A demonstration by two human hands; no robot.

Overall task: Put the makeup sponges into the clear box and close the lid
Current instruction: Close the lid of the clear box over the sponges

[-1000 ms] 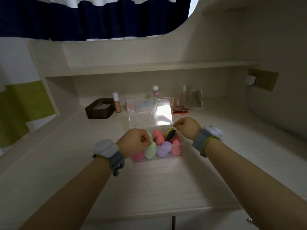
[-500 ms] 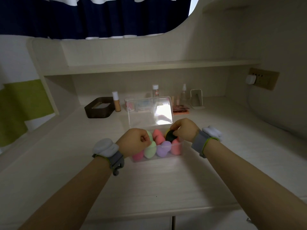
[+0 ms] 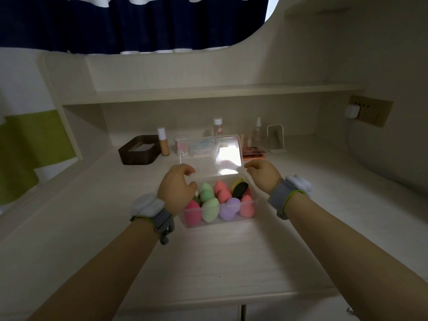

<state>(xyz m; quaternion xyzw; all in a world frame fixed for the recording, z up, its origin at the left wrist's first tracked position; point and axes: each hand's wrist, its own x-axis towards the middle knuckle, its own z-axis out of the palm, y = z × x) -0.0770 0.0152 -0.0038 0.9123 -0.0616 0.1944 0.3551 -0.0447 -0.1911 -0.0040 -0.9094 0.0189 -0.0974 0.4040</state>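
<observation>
Spanning the whole lower half of the frame: one pale wood-grain desk point(image 3: 220, 262), with a shelf recess behind.

Item, centre frame: clear box point(image 3: 220, 218), thin transparent plastic, standing on the desk. Judged light and fairly stiff, slippery to bare skin, apt to skid if pushed from one side only.

Item, just above the box: hinged lid point(image 3: 210, 156), standing upright and open, glare on its right half. Judged thin and flexible; best taken at both upper corners or along the top edge and swung forward evenly.

Item, left of the box: left hand point(image 3: 177, 188), fingers loosely curled and apart, holding nothing, reaching by the lid's lower left edge; contact cannot be told.

Item, right of the box: right hand point(image 3: 262, 177), fingers likewise relaxed and empty, beside the lid's right edge.

Item, inside the box: makeup sponges point(image 3: 218, 200), pink, green, purple, yellow and one black, packed close. Judged soft, springy, near weightless; tall ones may resist the lid and need pressing down.

Task judged nearly complete: lid not yet closed.
</observation>
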